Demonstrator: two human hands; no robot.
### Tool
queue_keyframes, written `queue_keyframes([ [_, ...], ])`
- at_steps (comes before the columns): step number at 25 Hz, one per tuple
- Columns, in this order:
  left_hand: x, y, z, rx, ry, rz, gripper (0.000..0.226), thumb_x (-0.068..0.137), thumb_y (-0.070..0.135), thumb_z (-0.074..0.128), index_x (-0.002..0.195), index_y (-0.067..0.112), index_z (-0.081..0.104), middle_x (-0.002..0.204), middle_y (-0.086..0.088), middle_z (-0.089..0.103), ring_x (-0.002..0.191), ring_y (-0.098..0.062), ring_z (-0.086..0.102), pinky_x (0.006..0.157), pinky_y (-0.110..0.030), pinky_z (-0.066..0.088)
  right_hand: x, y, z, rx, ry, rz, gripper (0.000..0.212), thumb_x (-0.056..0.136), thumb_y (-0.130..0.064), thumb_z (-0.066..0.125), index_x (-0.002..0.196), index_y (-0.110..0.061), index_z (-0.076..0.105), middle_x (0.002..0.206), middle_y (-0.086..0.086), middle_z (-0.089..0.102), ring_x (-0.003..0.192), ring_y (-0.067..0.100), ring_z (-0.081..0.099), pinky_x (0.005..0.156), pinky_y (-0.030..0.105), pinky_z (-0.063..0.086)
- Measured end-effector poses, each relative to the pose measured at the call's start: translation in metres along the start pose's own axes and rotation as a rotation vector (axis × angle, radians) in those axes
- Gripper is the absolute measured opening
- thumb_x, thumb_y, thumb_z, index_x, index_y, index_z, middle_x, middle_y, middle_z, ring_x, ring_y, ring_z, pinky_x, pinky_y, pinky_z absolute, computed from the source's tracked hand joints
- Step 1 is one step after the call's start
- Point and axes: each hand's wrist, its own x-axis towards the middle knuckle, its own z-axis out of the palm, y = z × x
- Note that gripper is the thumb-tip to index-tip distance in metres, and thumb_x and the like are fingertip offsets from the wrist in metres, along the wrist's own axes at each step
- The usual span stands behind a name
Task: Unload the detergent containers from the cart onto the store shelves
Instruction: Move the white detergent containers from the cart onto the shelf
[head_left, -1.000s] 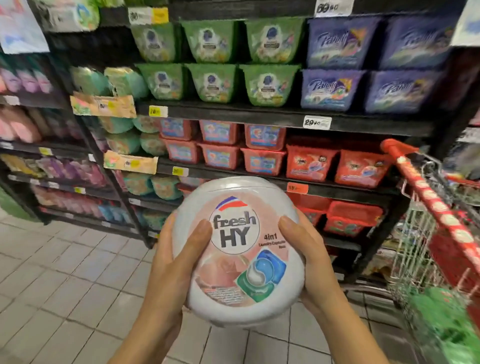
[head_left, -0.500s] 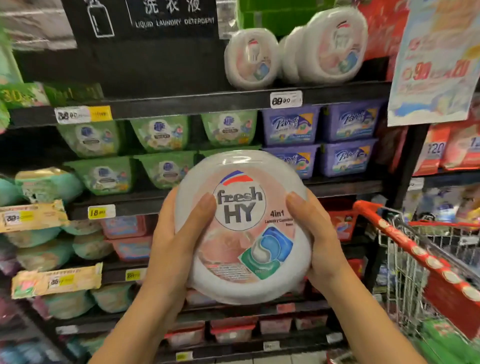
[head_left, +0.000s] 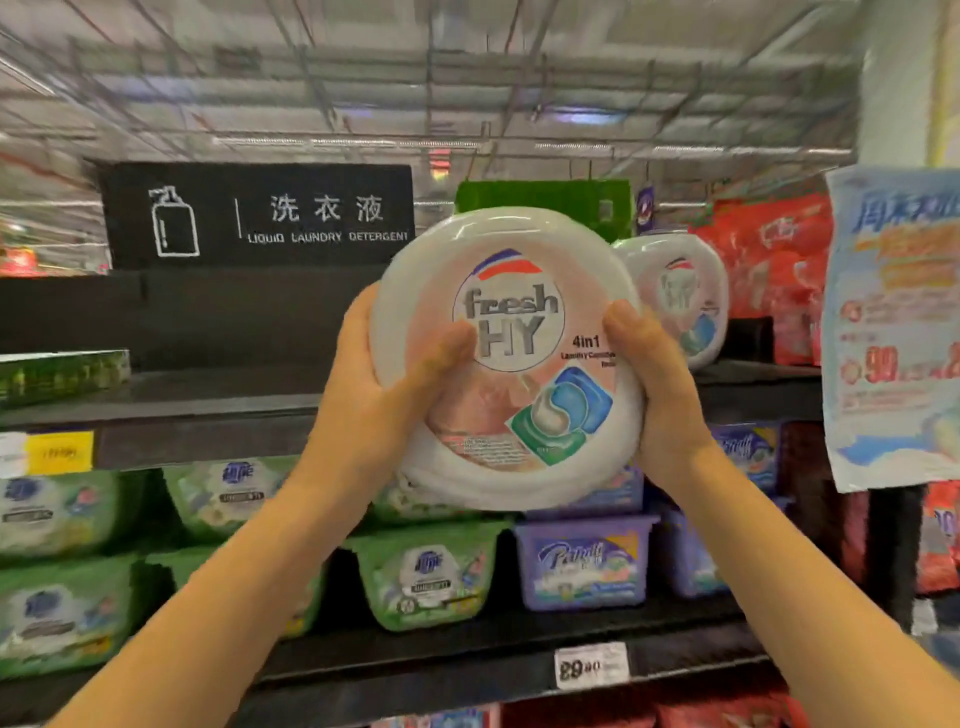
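Detergent container (head_left: 511, 364): round, white, pink label reading "fresh HY" and "4in1", label face turned to the camera. It is held up in front of the shelving, slightly tilted. Its upper part is level with the top shelf (head_left: 208, 395) and its lower rim overlaps the row of stock beneath. Whether it touches the shelf edge behind it cannot be told.

Left hand (head_left: 374, 395): clamped on the container's left side, thumb laid across the label face just below the brand name, fingers hidden behind the tub. Right hand (head_left: 660, 395): clamped on the right rim, thumb curled over the front edge, other fingers out of sight behind. Both forearms rise from the bottom of the view.

Second container (head_left: 680, 296), same make, stands on edge on the top shelf. It is just behind and to the right of the held one and is partly covered by it.

Other stock and fittings:
- Black sign (head_left: 260, 215) reading "LIQUID LAUNDRY DETERGENT" is mounted above the top shelf, left of the held container.
- Red packs (head_left: 769, 265) sit on the top shelf, right of the second container.
- Green tubs (head_left: 426, 577) fill the shelf below, with a purple tub (head_left: 584, 564) just beside them on the right.
- White price tag (head_left: 591, 666) is fixed to the shelf edge under the purple tub; its figures are blurred.
- Pale blue poster (head_left: 893, 322) hangs at the right edge of the view.
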Motion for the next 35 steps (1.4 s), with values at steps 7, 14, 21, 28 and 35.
queue_keyframes([
  [7, 0.091, -0.054, 0.012, 0.069, -0.082, 0.067, 0.067, 0.074, 0.049, 0.065, 0.131, 0.031, 0.035, 0.118, 0.015, 0.052, 0.096, 0.013, 0.060, 0.072, -0.011, 0.052, 0.078, 0.028, -0.042, -0.624, 0.128, -0.130, 0.055, 0.073, -0.068, 0.044, 0.110, -0.028, 0.054, 0.091, -0.009, 0.067, 0.083, 0.001, 0.066, 0.069, 0.022, 0.053],
  [14, 0.115, -0.096, 0.014, 0.076, -0.133, 0.044, 0.105, 0.060, 0.074, 0.068, 0.141, 0.025, 0.024, 0.113, 0.035, 0.047, 0.100, 0.016, 0.057, 0.073, -0.009, 0.052, 0.101, 0.057, -0.063, -0.799, 0.107, -0.158, 0.050, 0.075, -0.082, 0.037, 0.112, -0.048, 0.041, 0.090, -0.018, 0.068, 0.083, -0.003, 0.067, 0.064, 0.017, 0.054],
  [21, 0.133, -0.113, 0.013, 0.369, -0.106, -0.106, 0.116, 0.051, 0.084, 0.066, 0.145, 0.035, 0.020, 0.132, 0.003, 0.036, 0.113, -0.013, 0.044, 0.095, -0.031, 0.043, 0.106, 0.081, -0.075, -0.757, 0.200, -0.081, 0.042, 0.082, -0.060, 0.046, 0.110, -0.029, 0.042, 0.081, -0.015, 0.068, 0.079, -0.009, 0.066, 0.064, 0.011, 0.051],
  [28, 0.128, -0.117, 0.014, 0.191, -0.030, -0.226, 0.115, 0.033, 0.065, 0.076, 0.133, 0.034, 0.028, 0.122, 0.008, 0.045, 0.103, -0.011, 0.053, 0.067, -0.016, 0.042, 0.096, 0.085, -0.078, -0.802, 0.203, -0.085, 0.059, 0.071, -0.059, 0.064, 0.120, -0.030, 0.047, 0.103, -0.012, 0.069, 0.094, -0.002, 0.067, 0.077, 0.019, 0.055],
  [35, 0.125, -0.117, 0.015, 0.354, -0.040, -0.238, 0.120, 0.034, 0.065, 0.075, 0.140, 0.029, 0.032, 0.132, -0.001, 0.049, 0.114, -0.021, 0.055, 0.097, -0.043, 0.049, 0.094, 0.084, -0.074, -1.017, 0.352, -0.143, 0.060, 0.070, -0.059, 0.063, 0.117, -0.023, 0.056, 0.103, -0.005, 0.067, 0.090, 0.010, 0.064, 0.080, 0.031, 0.055],
])
